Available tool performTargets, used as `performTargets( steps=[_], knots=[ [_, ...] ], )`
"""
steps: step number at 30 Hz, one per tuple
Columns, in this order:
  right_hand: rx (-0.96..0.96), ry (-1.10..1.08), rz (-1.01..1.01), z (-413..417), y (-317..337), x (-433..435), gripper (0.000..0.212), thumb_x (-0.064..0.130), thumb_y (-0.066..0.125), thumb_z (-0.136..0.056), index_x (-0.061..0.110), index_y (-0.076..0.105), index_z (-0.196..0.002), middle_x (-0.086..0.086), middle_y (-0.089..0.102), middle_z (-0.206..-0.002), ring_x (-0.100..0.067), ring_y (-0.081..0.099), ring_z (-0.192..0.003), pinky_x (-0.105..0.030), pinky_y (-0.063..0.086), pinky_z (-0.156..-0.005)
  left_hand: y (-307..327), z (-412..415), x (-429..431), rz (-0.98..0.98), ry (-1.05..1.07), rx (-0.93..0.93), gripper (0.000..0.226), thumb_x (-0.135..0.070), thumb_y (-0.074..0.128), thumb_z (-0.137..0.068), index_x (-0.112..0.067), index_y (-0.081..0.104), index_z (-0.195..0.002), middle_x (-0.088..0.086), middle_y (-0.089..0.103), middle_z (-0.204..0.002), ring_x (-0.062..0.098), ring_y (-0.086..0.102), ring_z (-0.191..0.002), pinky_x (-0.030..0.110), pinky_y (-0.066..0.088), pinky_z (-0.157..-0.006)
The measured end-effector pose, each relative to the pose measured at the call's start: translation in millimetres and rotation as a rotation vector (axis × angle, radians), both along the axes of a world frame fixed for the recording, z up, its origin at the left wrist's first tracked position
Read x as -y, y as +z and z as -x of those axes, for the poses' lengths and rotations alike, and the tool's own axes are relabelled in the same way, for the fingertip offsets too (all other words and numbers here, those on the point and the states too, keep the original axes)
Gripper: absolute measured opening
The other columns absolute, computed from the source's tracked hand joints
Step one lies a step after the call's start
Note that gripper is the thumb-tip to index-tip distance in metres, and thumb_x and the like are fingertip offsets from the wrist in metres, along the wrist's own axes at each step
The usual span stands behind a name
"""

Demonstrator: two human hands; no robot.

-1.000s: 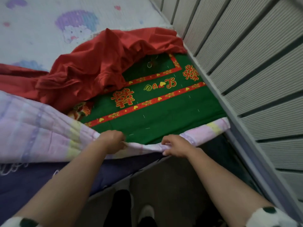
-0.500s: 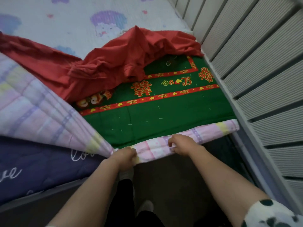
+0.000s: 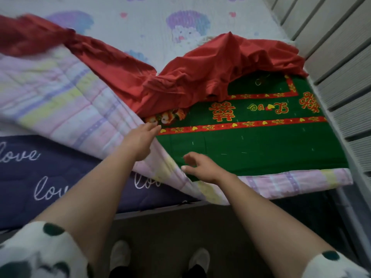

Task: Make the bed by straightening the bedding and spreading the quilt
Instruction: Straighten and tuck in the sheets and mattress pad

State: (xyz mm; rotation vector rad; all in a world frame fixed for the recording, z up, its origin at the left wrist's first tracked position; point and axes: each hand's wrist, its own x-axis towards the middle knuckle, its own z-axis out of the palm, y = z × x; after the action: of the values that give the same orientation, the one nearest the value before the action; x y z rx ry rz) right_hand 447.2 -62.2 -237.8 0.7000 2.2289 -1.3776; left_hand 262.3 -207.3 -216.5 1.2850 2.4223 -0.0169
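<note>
**Both hands loose at the quilt's folded corner**

The fingers [image 3: 152,127] of the left hand [image 3: 138,143] are straight and point forward. They lie on or just above the slanting fold of the pastel pink, yellow and lilac striped quilt [image 3: 60,87]; contact cannot be made out, but they grasp nothing. The fingers [image 3: 188,157] of the right hand [image 3: 202,169] are spread and loosely bent over the near corner of the green cotton cover with red borders and red double-happiness characters [image 3: 261,147], and they too hold nothing.

The hands sit close together where the striped quilt folds across the green cover, probably because that is the place to take hold and draw the fold flat. The quilt's bulk lies heaped to the left, and a narrow strip of it runs under the green cover along the bed's near edge. It is not yet spread.

A crumpled red cotton sheet [image 3: 210,67] is bunched over the far side of the green cover and trails left across the quilt. Under the quilt, a dark purple blanket with white "love" script [image 3: 50,167] hangs at the bed's front. Behind everything is the white quilted mattress pad with cartoon prints [image 3: 140,17], and the grey ribbed wall panel [image 3: 341,57] hems in the bed's right side, which leaves the front edge as the side to work from. White sleeves with dark spots [image 3: 40,247] are pushed up the forearms.
</note>
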Motion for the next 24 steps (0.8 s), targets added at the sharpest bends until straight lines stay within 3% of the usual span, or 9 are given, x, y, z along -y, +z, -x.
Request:
performTargets(
  steps=[2, 5, 8, 11, 12, 15, 17, 20, 24],
  knots=[
    [0.025, -0.05, 0.121, 22, -10, 18, 0.07, 0.026, 0.067, -0.088, 0.012, 0.031, -0.147, -0.006, 0.037, -0.15, -0.021, 0.038, -0.137, -0.041, 0.037, -0.11, -5, 29, 2, 0.074, -0.081, -0.048, 0.082, 0.005, 0.049, -0.084, -0.02, 0.014, -0.153, 0.003, 0.017, -0.158, 0.025, 0.018, -0.144, 0.036, 0.024, -0.115],
    [0.04, -0.085, 0.141, 50, -21, 38, 0.085, 0.02, 0.072, -0.083, 0.015, 0.021, -0.151, -0.002, 0.028, -0.155, -0.019, 0.03, -0.141, -0.038, 0.032, -0.113, -7, 62, 0, 0.216, -0.196, -0.096, 0.075, -0.004, 0.045, -0.091, -0.024, 0.008, -0.153, -0.001, 0.01, -0.16, 0.024, 0.008, -0.147, 0.035, 0.016, -0.118],
    [0.002, -0.115, 0.097, 69, -26, 55, 0.076, 0.009, 0.069, -0.081, 0.019, 0.032, -0.147, -0.002, 0.039, -0.148, -0.021, 0.039, -0.134, -0.039, 0.036, -0.109, -9, 87, 5, 0.309, -0.326, -0.198, 0.071, -0.015, 0.047, -0.092, -0.023, 0.011, -0.153, 0.001, 0.026, -0.155, 0.023, 0.017, -0.144, 0.034, 0.013, -0.117],
    [-0.035, -0.111, 0.095, 76, -26, 69, 0.072, -0.007, 0.061, -0.078, 0.022, 0.044, -0.141, 0.0, 0.05, -0.136, -0.02, 0.047, -0.124, -0.036, 0.039, -0.104, -9, 103, 19, 0.293, -0.447, -0.334, 0.052, -0.018, 0.05, -0.089, -0.024, 0.043, -0.14, 0.001, 0.048, -0.135, 0.023, 0.039, -0.129, 0.036, 0.01, -0.119],
    [-0.034, -0.089, 0.111, 76, -25, 73, 0.074, -0.01, 0.059, -0.076, 0.023, 0.045, -0.14, 0.002, 0.052, -0.134, -0.018, 0.047, -0.123, -0.036, 0.039, -0.104, -8, 106, 26, 0.296, -0.451, -0.34, 0.043, -0.018, 0.052, -0.087, -0.025, 0.054, -0.13, 0.001, 0.054, -0.128, 0.023, 0.045, -0.123, 0.036, 0.016, -0.117],
    [0.001, 0.014, 0.126, 75, -19, 92, 0.079, -0.013, 0.053, -0.071, 0.029, 0.05, -0.137, 0.006, 0.056, -0.132, -0.015, 0.05, -0.121, -0.034, 0.043, -0.1, 3, 107, 58, 0.367, -0.388, -0.2, 0.03, -0.025, 0.06, -0.081, -0.024, 0.065, -0.11, 0.002, 0.064, -0.113, 0.025, 0.059, -0.106, 0.034, 0.048, -0.091],
    [0.047, 0.112, 0.102, 72, -16, 104, 0.076, -0.007, 0.051, -0.07, 0.036, 0.054, -0.133, 0.009, 0.06, -0.127, -0.015, 0.053, -0.118, -0.036, 0.045, -0.098, 8, 99, 84, 0.392, -0.433, -0.125, 0.03, -0.031, 0.062, -0.078, -0.022, 0.066, -0.107, 0.003, 0.065, -0.108, 0.026, 0.061, -0.1, 0.031, 0.048, -0.078],
    [0.143, 0.206, 0.06, 68, -16, 125, 0.075, -0.008, 0.048, -0.072, 0.038, 0.055, -0.132, 0.009, 0.059, -0.13, -0.015, 0.051, -0.122, -0.038, 0.042, -0.102, 10, 79, 131, 0.45, -0.487, -0.024, 0.034, -0.039, 0.062, -0.077, -0.021, 0.066, -0.105, 0.003, 0.067, -0.105, 0.027, 0.063, -0.097, 0.03, 0.044, -0.074],
    [0.189, 0.273, 0.004, 60, -19, 143, 0.07, -0.011, 0.046, -0.075, 0.026, 0.056, -0.134, 0.008, 0.057, -0.135, -0.007, 0.048, -0.126, -0.022, 0.038, -0.101, -15, 37, 183, 0.47, -0.433, 0.097, 0.032, -0.038, 0.059, -0.08, -0.019, 0.062, -0.105, 0.004, 0.067, -0.107, 0.028, 0.064, -0.097, 0.033, 0.047, -0.077]
  ],
)
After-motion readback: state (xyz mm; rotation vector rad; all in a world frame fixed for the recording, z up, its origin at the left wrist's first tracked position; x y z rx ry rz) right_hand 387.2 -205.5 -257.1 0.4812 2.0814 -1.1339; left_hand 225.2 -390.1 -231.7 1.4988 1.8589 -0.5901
